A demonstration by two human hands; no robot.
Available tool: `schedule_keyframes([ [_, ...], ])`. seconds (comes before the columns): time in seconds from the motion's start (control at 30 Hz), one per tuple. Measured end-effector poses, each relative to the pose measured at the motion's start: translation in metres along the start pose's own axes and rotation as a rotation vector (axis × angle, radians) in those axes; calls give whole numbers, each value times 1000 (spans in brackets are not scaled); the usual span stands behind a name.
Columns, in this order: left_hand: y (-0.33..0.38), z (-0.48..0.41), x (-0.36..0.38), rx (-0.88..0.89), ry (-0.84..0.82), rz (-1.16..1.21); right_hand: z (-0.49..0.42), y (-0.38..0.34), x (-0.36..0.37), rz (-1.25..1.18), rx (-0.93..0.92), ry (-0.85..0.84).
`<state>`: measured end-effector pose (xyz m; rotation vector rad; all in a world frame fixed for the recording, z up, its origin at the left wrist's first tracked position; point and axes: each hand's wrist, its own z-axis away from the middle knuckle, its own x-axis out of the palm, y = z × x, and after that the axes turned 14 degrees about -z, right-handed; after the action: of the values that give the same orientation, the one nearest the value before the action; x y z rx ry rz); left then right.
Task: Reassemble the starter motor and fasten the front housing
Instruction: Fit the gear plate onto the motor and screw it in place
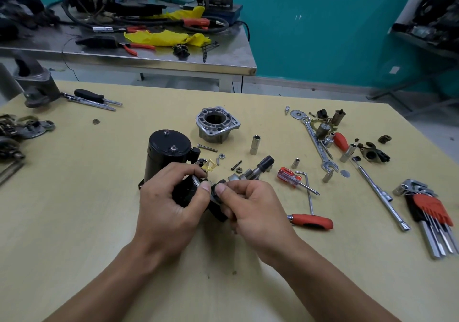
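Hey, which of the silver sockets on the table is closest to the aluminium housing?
The tall socket standing upright by itself just right of the aluminium housing. The other sockets all sit farther right, toward the combination wrench.

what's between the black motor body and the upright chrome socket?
Head view: a long bolt lies flat on the table between the black motor body and the upright chrome socket, with a hex nut just nearer the camera.
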<state>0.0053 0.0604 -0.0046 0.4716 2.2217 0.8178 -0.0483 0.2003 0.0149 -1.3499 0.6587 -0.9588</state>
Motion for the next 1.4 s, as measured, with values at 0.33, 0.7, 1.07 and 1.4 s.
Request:
schedule_keyframes([
  [0.33, -1, 0, 0, 10, 5, -7, -3, 6, -3, 170, -253, -8],
  [0.7, 0, 0, 0, 17, 6, -19, 0, -1, -18, 507, -419, -158],
  [1.07, 0, -1, -1, 35, -4, -21, -12, -25, -21, 721, -327, -276],
  [1.4, -1, 0, 1, 29, 10, -45, -13, -27, -12, 917, -282, -302],
])
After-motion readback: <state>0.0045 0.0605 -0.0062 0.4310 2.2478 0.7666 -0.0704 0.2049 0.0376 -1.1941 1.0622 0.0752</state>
